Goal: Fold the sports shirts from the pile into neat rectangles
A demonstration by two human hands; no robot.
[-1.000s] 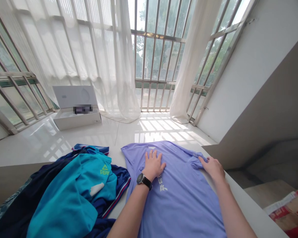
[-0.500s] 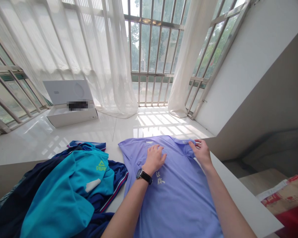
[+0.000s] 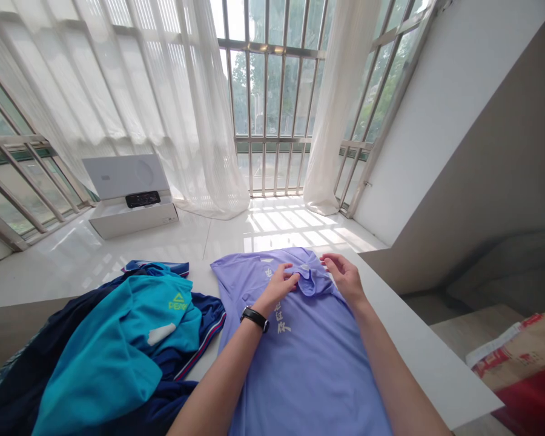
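Note:
A lavender T-shirt (image 3: pixel 309 357) with white printed characters lies spread on the white ledge. Its right sleeve (image 3: pixel 312 283) is folded inward over the chest. My left hand (image 3: pixel 277 289), wearing a black-strapped watch (image 3: pixel 255 318) on the wrist, has thumb and fingers closed at the sleeve's hem. At the shirt's upper right edge is my right hand (image 3: pixel 345 277), fingers curved and apart, beside the fold. Left of the shirt lies a heap with a teal shirt (image 3: pixel 104 357) on top of dark blue clothes (image 3: pixel 204 312).
An opened white box (image 3: pixel 134 221) with a black device (image 3: pixel 142 199) stands at the back left. Sheer curtains (image 3: pixel 200 121) hang before barred windows. A sloping wall (image 3: pixel 436 121) bounds the right, with a brown and red bag (image 3: pixel 518 363) below the ledge (image 3: pixel 445 363).
The right sleeve has been turned inward onto the chest. My left hand has come to its hem, and my right hand has moved left, off the sleeve. The view has shifted slightly.

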